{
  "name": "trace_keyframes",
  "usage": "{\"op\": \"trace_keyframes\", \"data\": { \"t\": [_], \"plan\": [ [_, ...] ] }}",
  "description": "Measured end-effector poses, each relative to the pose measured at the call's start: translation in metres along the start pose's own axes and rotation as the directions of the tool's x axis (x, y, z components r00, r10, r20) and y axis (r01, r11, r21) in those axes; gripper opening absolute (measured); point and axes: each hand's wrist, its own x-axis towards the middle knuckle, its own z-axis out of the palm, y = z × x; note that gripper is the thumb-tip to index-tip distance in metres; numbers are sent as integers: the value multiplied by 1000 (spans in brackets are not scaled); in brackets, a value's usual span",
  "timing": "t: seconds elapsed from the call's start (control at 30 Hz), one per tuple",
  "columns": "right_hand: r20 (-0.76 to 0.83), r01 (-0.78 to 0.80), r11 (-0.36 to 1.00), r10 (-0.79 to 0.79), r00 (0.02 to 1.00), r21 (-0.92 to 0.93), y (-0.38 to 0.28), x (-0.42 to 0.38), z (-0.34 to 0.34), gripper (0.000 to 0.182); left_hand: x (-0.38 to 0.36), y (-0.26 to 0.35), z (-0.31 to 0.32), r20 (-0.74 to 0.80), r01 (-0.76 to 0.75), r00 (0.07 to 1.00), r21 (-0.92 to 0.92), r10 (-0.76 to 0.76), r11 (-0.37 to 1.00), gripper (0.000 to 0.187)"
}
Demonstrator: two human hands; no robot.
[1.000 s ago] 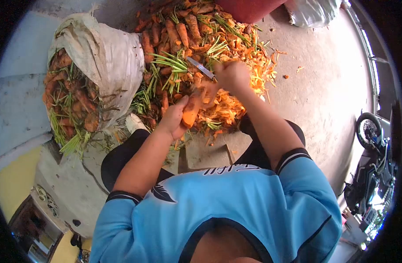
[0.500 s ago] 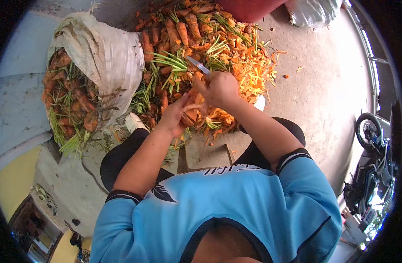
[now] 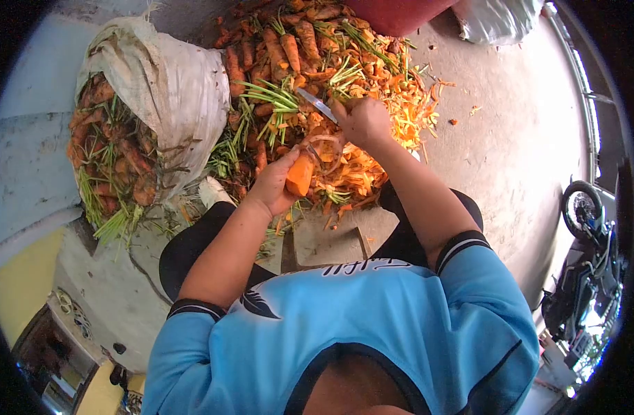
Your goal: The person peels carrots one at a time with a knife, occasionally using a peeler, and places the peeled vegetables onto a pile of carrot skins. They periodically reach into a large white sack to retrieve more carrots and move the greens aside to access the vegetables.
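Firmly, left hand fingers grasp carrot; right hand clenches knife.

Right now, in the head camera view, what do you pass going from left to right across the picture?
Open sack of unpeeled carrots → left hand holding a peeled carrot → right hand holding a knife → heap of orange peelings → parked motorbike.

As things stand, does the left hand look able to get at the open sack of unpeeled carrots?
Probably yes, once freed: the left hand is gripping a carrot. The sack lies open on that side, nothing between them.
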Motion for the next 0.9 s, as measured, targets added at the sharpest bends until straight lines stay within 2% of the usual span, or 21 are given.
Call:
{"op": "trace_keyframes", "data": {
  "t": [0.13, 0.17, 0.23, 0.27, 0.3, 0.33, 0.37, 0.4, 0.43, 0.47, 0.53, 0.57, 0.67, 0.7, 0.73, 0.83, 0.87, 0.9],
  "plan": [
    [-8, 114, 993, -115, 993, -30, -24, -25, -10, 48, -2, 0, 19, 31, -16, 999, -77, 18, 997, 31],
    [-45, 223, 975, -223, 974, -15, -27, -35, -6, 46, -2, -1, 19, 54, -15, 998, -52, 18, 999, 32],
    [-23, 124, 990, -125, 992, -60, -18, -28, 1, 46, -3, -4, 17, 100, -17, 995, -4, 18, 1000, 32],
    [-15, 78, 993, -80, 997, -84, -12, -18, 6, 46, -2, -5, 15, 72, -22, 997, 21, 20, 1000, 32],
    [86, -119, 993, 118, 989, 2, 9, 6, 8, 47, -2, -7, 12, 43, -26, 999, 46, 24, 999, 33],
    [110, -86, 985, 103, 989, -152, 11, 12, -19, 50, -2, -8, 9, 13, -29, 1000, 71, 28, 997, 33],
    [-18, -179, 959, 179, 984, -221, 24, 21, -24, 53, -4, -7, 10, 6, 1, 1000, 77, -1, 997, 32],
    [-28, -217, 976, 217, 976, -15, 25, 21, -33, 56, -7, -5, 11, -2, 33, 999, 87, -32, 996, 32],
    [-6, -184, 983, 184, 983, 20, 24, 19, -25, 55, -8, -3, 12, -9, 64, 998, 95, -64, 993, 31],
    [15, -146, 988, 146, 989, 50, 20, 17, -15, 54, -6, -3, 12, -11, 25, 1000, 73, -24, 997, 32],
    [44, 22, 999, -20, 999, -42, -14, -15, -9, 50, 1, -5, 14, -15, -55, 998, 28, 55, 998, 33],
    [-3, 180, 974, -183, 983, -140, -15, -25, 1, 47, -2, -4, 16, -5, -52, 999, 61, 53, 997, 34],
    [60, -132, 991, 133, 989, -12, 6, 6, -4, 48, -9, -2, 20, 17, -23, 1000, 112, 22, 993, 34],
    [6, -46, 986, 47, 999, -161, 27, 23, -6, 62, -8, -2, 15, 17, 4, 1000, 95, -5, 995, 33],
    [74, -198, 971, 209, 975, -136, 20, 20, -34, 62, -6, -2, 10, 17, 34, 999, 80, -35, 996, 32],
    [-31, -98, 995, 98, 995, -15, 13, 11, -24, 56, -3, -2, 4, 8, 35, 999, 31, -35, 999, 31],
    [-68, -57, 996, 62, 996, 67, 2, 1, -9, 51, -2, -1, 8, -38, 9, 999, 35, -8, 999, 32],
    [-105, 64, 998, -63, 992, 6, -9, -14, -6, 51, -3, 0, 19, -83, -14, 996, 40, 17, 999, 32]
  ]
}}
